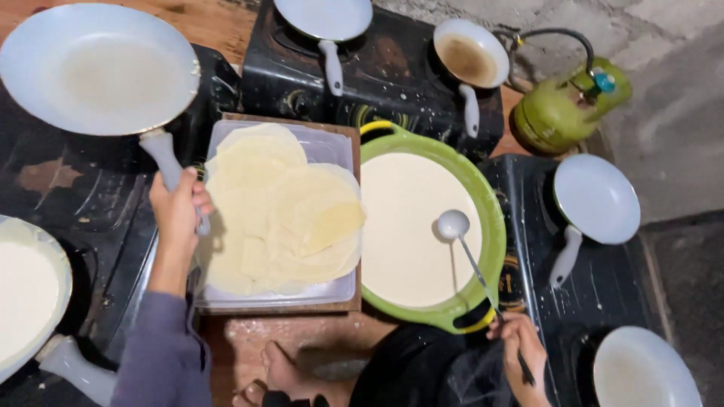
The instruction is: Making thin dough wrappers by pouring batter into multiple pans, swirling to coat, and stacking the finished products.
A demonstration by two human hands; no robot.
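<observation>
My left hand (177, 211) grips the white handle of a large white pan (98, 68) held up at the top left, a thin layer of batter inside it. My right hand (520, 350) holds the end of a metal ladle (455, 224) whose bowl rests over pale batter in a big green bowl (494, 226). Between the hands a clear tray (332, 143) on a wooden board carries a pile of thin pale crepes (279, 215).
Black stoves surround me with several white pans: one with batter at the left edge (26, 294), two at the top (324, 19) (471, 56), two at the right (596, 200) (645, 369). A green gas cylinder (562, 109) stands top right. My bare foot (283, 369) is below.
</observation>
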